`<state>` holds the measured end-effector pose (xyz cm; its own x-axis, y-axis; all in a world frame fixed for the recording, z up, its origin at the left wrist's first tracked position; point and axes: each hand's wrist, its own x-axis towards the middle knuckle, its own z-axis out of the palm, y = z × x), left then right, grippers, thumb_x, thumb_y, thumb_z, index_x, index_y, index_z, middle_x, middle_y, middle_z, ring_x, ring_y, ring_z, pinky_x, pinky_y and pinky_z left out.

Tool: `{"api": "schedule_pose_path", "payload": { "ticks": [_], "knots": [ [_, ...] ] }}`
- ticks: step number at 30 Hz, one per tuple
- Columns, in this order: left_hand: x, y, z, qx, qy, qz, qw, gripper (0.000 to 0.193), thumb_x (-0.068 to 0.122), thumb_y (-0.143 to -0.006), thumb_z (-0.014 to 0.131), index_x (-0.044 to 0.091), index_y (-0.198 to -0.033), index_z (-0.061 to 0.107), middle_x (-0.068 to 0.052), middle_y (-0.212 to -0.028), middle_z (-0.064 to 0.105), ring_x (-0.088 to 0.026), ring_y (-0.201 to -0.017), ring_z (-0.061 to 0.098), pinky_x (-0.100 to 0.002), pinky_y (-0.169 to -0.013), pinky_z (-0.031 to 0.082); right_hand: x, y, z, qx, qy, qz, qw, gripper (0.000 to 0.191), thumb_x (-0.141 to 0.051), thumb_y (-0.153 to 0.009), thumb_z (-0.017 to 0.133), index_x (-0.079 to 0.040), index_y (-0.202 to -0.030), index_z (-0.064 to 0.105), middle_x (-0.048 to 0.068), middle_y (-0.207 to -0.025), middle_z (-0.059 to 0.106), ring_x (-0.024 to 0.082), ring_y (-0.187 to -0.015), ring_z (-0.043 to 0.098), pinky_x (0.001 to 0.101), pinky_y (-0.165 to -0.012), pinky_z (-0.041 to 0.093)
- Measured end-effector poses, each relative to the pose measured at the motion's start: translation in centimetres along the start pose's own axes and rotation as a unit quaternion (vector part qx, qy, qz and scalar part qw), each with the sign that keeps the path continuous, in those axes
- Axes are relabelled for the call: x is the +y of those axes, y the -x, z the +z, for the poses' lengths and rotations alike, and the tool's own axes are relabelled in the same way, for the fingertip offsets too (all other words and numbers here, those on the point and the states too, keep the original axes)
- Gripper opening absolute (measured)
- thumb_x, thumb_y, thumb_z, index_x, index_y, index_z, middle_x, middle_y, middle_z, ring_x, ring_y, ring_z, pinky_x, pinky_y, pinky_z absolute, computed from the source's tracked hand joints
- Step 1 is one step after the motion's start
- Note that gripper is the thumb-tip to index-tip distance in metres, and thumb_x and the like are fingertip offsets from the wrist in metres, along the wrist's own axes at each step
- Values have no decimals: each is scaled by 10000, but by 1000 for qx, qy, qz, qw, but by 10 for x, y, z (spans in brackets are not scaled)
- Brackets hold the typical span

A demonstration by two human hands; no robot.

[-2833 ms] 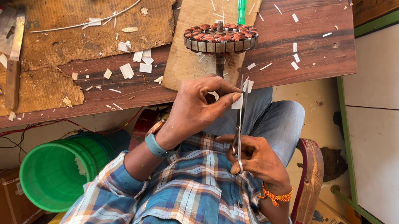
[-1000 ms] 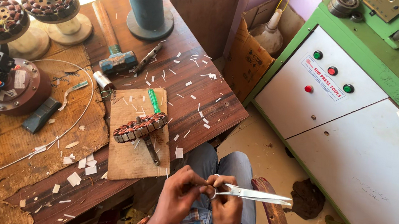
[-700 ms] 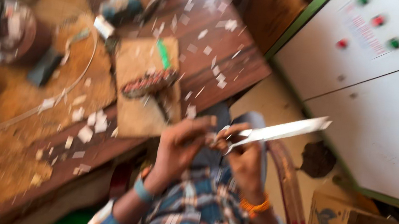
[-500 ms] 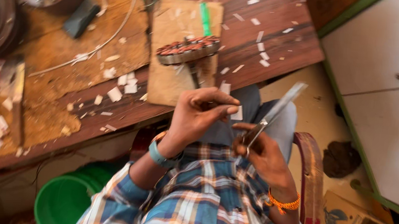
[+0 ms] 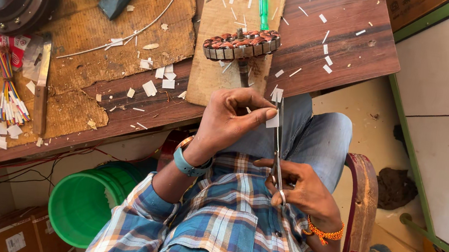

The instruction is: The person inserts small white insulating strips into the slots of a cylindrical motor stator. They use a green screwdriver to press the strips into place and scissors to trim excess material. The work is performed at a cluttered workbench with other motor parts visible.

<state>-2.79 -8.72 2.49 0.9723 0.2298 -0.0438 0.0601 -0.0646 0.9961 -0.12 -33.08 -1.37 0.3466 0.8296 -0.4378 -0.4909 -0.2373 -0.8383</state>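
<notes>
Presently left hand pinches white paper strip taut for scissors, gripped by right hand beneath.

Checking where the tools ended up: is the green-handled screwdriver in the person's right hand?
No, the green-handled screwdriver lies on the cardboard sheet on the bench, while the right hand holds scissors.

Wound stator on its cardboard sheet blocks the bench just ahead of the hands, green screwdriver behind the stator, paper scraps left of it, open wood to its right.
</notes>
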Motion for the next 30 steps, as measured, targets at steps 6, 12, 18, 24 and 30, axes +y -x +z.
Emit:
{"api": "schedule_pose_path", "payload": {
  "ticks": [6,12,18,24,30],
  "knots": [
    [1,-1,-6,-8,-8,10,1000,166,171,-927,787,8,-950,771,12,-793,730,-11,-741,613,-200,-645,502,3,-3,4,21,-31,6,999,835,-208,-601,931,78,-1334,653,-20,-722,573,69,-645,534,240,-557,395],
    [-6,-1,-14,-24,45,-8,999,167,173,-923,798,10,-933,762,8,-790,718,-24,-736,620,-203,-640,495,11,-2,2,30,0,15,999,683,-144,-641,905,72,-1260,712,0,-683,630,68,-593,558,232,-514,400],
    [-10,-2,-15,-9,145,-41,989,182,182,-984,725,15,-1046,687,-19,-892,739,-69,-774,669,-203,-570,511,26,0,-2,103,2,-20,995,652,-197,-695,897,72,-1256,703,59,-709,718,122,-618,657,255,-560,507],
    [-11,-4,-13,-77,316,-90,941,183,205,-1041,568,68,-1138,497,-41,-1046,768,-147,-945,790,-228,-513,563,20,-14,-3,168,33,-108,979,796,-398,-702,873,25,-1343,661,82,-864,786,146,-819,735,285,-747,569],
    [-20,3,-14,26,137,54,989,287,113,-1027,693,1,-1288,652,-41,-997,702,-87,-923,658,-219,-780,536,1,-19,10,94,115,-57,987,811,-343,-613,897,-57,-1335,666,4,-847,724,93,-753,654,253,-650,539]
  ]
}}
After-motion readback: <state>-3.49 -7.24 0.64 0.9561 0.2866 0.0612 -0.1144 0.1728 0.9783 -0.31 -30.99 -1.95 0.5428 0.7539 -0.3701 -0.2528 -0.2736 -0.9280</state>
